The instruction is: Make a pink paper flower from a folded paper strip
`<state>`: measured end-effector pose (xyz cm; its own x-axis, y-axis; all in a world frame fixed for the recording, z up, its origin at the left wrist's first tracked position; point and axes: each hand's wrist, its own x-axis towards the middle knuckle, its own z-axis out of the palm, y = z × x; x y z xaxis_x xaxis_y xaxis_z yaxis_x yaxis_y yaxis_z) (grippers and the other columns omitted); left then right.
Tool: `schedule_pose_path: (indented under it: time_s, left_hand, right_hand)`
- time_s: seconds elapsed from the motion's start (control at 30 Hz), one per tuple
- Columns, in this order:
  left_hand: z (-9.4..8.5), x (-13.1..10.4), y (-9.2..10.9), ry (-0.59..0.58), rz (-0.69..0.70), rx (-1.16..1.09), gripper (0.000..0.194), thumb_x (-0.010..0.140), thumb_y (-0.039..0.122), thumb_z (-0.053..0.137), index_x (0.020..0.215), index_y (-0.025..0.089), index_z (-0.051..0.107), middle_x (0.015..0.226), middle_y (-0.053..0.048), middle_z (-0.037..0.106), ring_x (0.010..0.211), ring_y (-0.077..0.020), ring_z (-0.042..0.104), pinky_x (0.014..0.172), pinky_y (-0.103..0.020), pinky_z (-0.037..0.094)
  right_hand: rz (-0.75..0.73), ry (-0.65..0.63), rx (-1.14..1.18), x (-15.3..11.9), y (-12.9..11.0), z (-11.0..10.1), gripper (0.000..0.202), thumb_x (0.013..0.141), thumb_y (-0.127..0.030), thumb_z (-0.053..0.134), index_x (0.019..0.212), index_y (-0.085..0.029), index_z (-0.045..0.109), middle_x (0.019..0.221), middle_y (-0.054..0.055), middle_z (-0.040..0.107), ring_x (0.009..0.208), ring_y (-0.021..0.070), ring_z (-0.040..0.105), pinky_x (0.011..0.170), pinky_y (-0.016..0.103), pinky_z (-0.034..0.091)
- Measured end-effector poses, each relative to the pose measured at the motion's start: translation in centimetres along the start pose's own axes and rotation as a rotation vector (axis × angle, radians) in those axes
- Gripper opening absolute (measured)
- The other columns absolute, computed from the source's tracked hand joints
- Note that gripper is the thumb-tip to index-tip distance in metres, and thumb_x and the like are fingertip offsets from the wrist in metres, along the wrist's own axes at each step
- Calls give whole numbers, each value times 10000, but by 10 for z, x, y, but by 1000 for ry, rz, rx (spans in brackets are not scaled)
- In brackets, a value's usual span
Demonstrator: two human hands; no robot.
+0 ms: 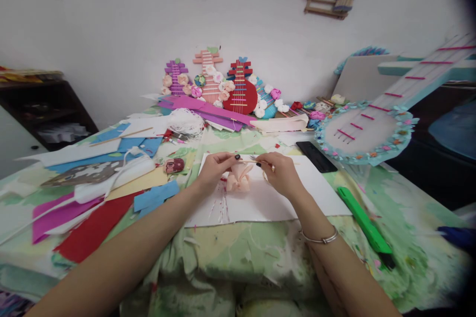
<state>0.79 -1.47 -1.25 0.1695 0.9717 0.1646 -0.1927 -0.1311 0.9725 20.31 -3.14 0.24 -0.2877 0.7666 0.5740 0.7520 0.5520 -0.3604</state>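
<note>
My left hand point(219, 169) is closed, its thumb and forefinger pinching the left end of a thin wooden stick point(245, 161). My right hand point(279, 172) is also closed, gripping the same stick farther right; its tip shows past the knuckles. A small grey pointed shape by the right fingertips is too small to name. Just under the stick, between both hands, is a peach paper flower piece point(238, 183) with folded petals. Whether it touches the stick I cannot tell. Below lies a white board point(260, 208) with dark red smears on its left part.
A green utility knife point(366, 220) and a black phone-like slab point(316, 156) lie on the right. Red paper point(98, 228), blue strips point(156, 197) and other sheets cover the left. Decorated paper lutes point(240, 94) lean at the back; a large pale-blue-rimmed instrument point(366, 133) stands right.
</note>
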Motion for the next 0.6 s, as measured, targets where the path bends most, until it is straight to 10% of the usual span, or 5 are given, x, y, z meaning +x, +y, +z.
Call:
schedule_pose_path:
  time_s: [0.6]
  left_hand:
    - [2, -2, 8, 24, 20, 236, 203, 622, 316, 680, 649, 116, 706, 575, -13, 638, 535, -116, 518, 510, -218, 377]
  right_hand:
    - [13, 102, 40, -1, -5, 0, 162, 749, -99, 511, 788, -195, 636, 739, 35, 635, 713, 167, 540, 671, 282, 387]
